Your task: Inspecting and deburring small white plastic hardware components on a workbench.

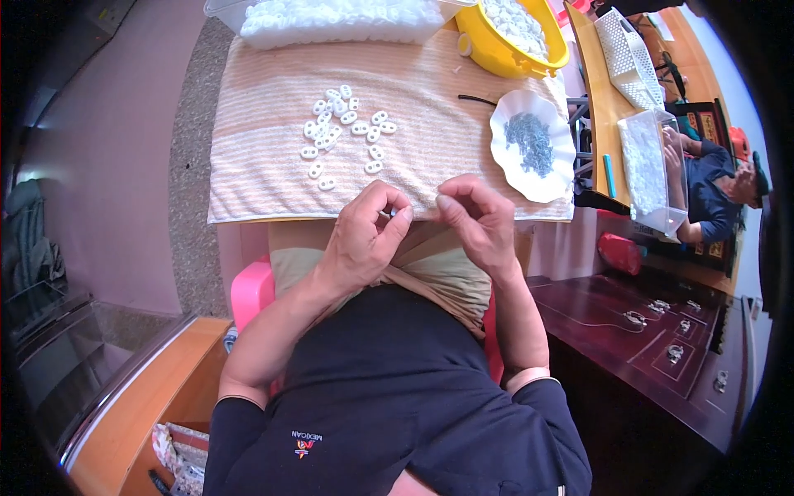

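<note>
Both hands are raised at the near edge of a striped towel [447,132] that covers the table. My left hand [364,227] is closed in a pinch, with a tiny dark bit showing by the fingertips, too small to name. A short gap to its right, my right hand [481,221] has thumb and forefinger pressed together; whatever is between them is hidden. Beyond my left hand lie several small white oval pieces with two holes each [310,153], loosely scattered. Right of them stands a white scalloped plate [504,169] holding a heap of small dark grey parts.
A clear tub [223,7] of white pieces stands at the far left edge, with a yellow basket [471,50] of white parts beside it. A thin black stick [477,98] lies by the plate. Rightward, another person [713,186] works over a clear box [648,169].
</note>
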`<action>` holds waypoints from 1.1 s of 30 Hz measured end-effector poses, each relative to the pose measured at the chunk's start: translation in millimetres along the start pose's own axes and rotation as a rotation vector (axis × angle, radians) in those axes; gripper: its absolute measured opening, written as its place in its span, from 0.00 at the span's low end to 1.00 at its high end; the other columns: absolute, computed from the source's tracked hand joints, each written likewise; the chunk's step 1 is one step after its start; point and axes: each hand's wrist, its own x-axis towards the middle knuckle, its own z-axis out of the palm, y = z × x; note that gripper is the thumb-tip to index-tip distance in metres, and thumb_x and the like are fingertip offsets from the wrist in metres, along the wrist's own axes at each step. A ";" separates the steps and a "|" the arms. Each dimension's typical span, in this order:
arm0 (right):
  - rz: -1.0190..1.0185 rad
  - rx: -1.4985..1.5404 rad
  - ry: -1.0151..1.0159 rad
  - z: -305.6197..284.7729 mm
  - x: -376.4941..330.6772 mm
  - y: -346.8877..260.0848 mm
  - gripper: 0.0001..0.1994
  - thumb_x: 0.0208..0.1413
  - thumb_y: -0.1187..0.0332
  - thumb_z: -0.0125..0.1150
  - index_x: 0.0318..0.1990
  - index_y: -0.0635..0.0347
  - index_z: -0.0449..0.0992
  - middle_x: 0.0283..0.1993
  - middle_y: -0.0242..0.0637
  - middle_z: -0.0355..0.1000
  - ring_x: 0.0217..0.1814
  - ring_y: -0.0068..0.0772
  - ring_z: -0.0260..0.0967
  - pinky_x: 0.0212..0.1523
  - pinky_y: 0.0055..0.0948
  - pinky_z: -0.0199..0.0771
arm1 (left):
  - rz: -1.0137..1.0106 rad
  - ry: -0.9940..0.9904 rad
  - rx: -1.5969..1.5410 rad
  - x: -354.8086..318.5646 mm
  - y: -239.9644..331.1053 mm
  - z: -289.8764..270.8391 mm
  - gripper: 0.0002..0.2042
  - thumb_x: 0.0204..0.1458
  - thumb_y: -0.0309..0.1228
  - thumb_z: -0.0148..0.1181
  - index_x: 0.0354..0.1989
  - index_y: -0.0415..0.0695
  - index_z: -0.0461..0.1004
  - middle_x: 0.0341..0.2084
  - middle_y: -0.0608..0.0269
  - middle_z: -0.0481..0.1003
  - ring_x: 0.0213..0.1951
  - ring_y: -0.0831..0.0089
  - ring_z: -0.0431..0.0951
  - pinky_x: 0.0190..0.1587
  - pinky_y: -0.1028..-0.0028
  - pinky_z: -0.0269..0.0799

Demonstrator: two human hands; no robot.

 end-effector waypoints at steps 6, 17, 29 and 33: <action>-0.259 -0.581 0.108 -16.2 30.1 -27.3 0.03 0.54 0.77 0.62 0.35 0.67 0.75 0.28 0.35 0.70 0.26 0.21 0.67 0.27 0.21 0.65 | 0.038 -0.011 0.015 -1.1 -5.2 -0.8 0.04 0.58 0.27 0.55 0.36 0.40 0.68 0.26 0.72 0.67 0.26 0.88 0.65 0.27 0.83 0.63; -0.322 -1.082 -0.089 -16.4 83.2 -24.3 0.05 0.54 0.71 0.59 0.36 0.62 0.76 0.34 0.46 0.74 0.37 0.50 0.73 0.38 0.42 0.72 | 0.048 -0.003 0.016 -1.4 -5.4 2.1 0.04 0.58 0.27 0.55 0.36 0.39 0.69 0.26 0.72 0.67 0.25 0.88 0.63 0.26 0.83 0.61; -0.168 -1.041 -0.044 -68.8 60.3 -33.4 0.09 0.49 0.74 0.61 0.39 0.58 0.79 0.38 0.40 0.76 0.41 0.48 0.74 0.43 0.39 0.73 | 0.035 0.052 -0.001 0.4 -2.3 -0.3 0.04 0.53 0.24 0.57 0.32 0.37 0.70 0.26 0.59 0.70 0.27 0.72 0.71 0.29 0.73 0.69; -0.235 -1.125 -0.045 -69.8 45.0 -36.7 0.09 0.51 0.74 0.60 0.40 0.59 0.78 0.41 0.39 0.77 0.39 0.43 0.76 0.39 0.34 0.75 | 0.031 0.047 0.004 0.7 -1.3 0.9 0.04 0.53 0.25 0.57 0.32 0.38 0.70 0.26 0.59 0.70 0.26 0.72 0.71 0.29 0.73 0.68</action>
